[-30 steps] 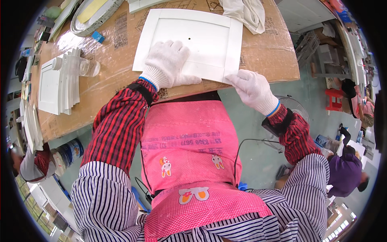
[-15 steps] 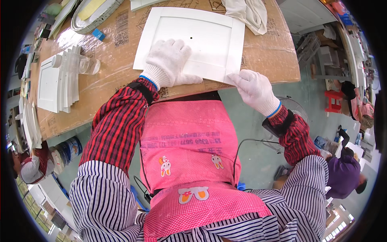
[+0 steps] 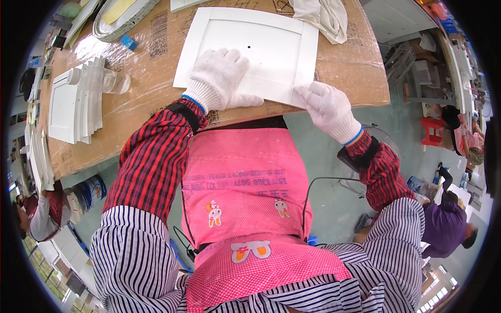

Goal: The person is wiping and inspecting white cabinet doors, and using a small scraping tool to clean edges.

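A white framed panel (image 3: 271, 57) with a small dark hole lies on the cardboard-covered table, its near edge close to the table's front. My left hand (image 3: 222, 78), in a white knit glove, rests flat on the panel's near left part, thumb stretched along the near edge. At the near right corner is my right hand (image 3: 329, 107), gloved too. Its fingers are pinched together against the panel's right edge; whatever may be between them is hidden.
Left on the table (image 3: 141, 94) stand several white panels (image 3: 65, 112) in a row, beside a clear plastic cup (image 3: 116, 82). A blue block (image 3: 128, 43) and an oval tray (image 3: 130, 23) lie farther back. Past the panel is a cream cloth (image 3: 326, 21). A fan (image 3: 378, 141) stands right.
My right hand has shifted slightly away from me, from the panel's near corner up along its right edge. My left hand stays in place on the panel.
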`<state>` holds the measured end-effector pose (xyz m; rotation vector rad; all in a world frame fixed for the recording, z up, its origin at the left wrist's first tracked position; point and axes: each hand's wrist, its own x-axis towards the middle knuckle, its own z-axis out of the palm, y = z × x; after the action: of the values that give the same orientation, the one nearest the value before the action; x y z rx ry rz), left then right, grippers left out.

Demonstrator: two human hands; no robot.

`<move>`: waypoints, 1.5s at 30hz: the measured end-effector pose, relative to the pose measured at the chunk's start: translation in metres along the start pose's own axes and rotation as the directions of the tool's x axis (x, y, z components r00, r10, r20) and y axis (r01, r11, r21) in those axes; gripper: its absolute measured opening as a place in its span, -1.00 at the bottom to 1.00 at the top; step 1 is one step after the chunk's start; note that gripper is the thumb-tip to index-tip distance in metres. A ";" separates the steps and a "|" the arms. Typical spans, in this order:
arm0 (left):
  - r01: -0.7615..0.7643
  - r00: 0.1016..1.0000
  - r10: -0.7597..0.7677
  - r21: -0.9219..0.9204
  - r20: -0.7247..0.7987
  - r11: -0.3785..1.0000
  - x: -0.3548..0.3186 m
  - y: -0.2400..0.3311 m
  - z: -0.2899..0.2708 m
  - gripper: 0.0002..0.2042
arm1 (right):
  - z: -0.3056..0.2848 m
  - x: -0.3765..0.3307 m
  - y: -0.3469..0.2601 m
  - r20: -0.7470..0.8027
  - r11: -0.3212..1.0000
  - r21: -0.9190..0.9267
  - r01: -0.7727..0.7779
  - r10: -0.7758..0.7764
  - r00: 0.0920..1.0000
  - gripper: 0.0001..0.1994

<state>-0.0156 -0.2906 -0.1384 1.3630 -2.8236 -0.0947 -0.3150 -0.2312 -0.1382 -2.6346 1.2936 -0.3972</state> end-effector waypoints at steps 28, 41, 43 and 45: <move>0.402 0.913 -0.330 -0.383 0.240 0.832 0.033 0.093 -0.043 -0.45 | 0.016 -0.016 -0.008 -0.437 0.830 0.171 -0.530 0.546 0.715 -0.80; 0.125 0.986 -0.086 -0.285 0.146 0.950 -0.015 0.052 -0.028 -0.37 | 0.029 -0.002 -0.007 -0.380 0.829 -0.022 -0.558 0.510 0.772 -0.79; 0.085 0.996 -0.070 -0.282 0.064 0.956 -0.040 0.028 -0.025 -0.39 | 0.029 0.004 -0.018 -0.353 0.821 -0.055 -0.569 0.517 0.780 -0.79; -0.038 0.991 -0.002 -0.302 -0.132 0.952 -0.059 0.006 -0.013 -0.43 | 0.037 0.013 -0.044 -0.355 0.846 -0.072 -0.529 0.474 0.806 -0.80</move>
<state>0.0166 -0.2412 -0.1239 1.2263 -2.5780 -0.4062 -0.2633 -0.2130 -0.1591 -2.2642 2.1467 -0.6747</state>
